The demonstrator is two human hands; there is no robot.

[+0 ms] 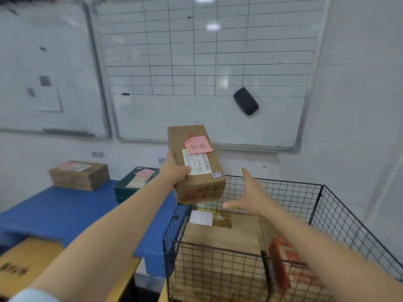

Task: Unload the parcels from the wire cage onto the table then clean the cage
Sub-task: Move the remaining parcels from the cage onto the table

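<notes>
Gripping brown parcel [196, 164] in left hand [174, 171] above wire cage [316, 192] rim, right hand [250, 197] splayed empty at 3 o'clock, table [65, 210] lying at 9 o'clock.

A parcel sorting room: labelled cardboard parcels [79, 175] sit on a blue bench [65, 212], more fill a wire cage [283, 214], and a gridded whiteboard [207, 62] hangs on the wall.

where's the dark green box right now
The dark green box sits on the blue table, left of centre, against the wall between the brown parcel and the wire cage.
</notes>
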